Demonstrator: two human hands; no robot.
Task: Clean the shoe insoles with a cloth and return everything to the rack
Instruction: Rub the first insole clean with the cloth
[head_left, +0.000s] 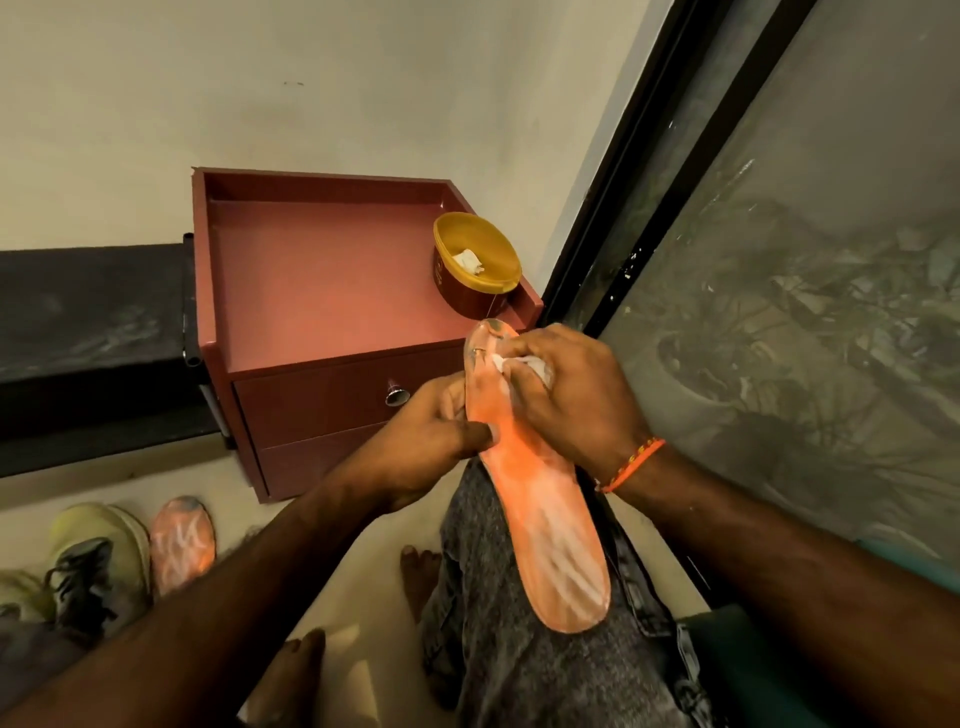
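An orange insole (545, 525) with whitish wiped streaks lies lengthwise on my right thigh, toe end pointing away. My left hand (431, 431) grips its left edge near the middle, thumb on top. My right hand (566, 384) holds a small white cloth (519, 364) bunched in its fingers and presses it onto the insole's toe end. A second orange insole (182, 540) lies on the floor at lower left, beside a yellow-green shoe (98, 551) with black laces.
A maroon bedside cabinet (332, 322) with a drawer knob (396, 397) stands ahead against the wall. On its top right corner sits a yellow tub (475, 265) with white cloth inside. A dark rack shelf (88, 312) runs left. A glass door (805, 260) stands on the right.
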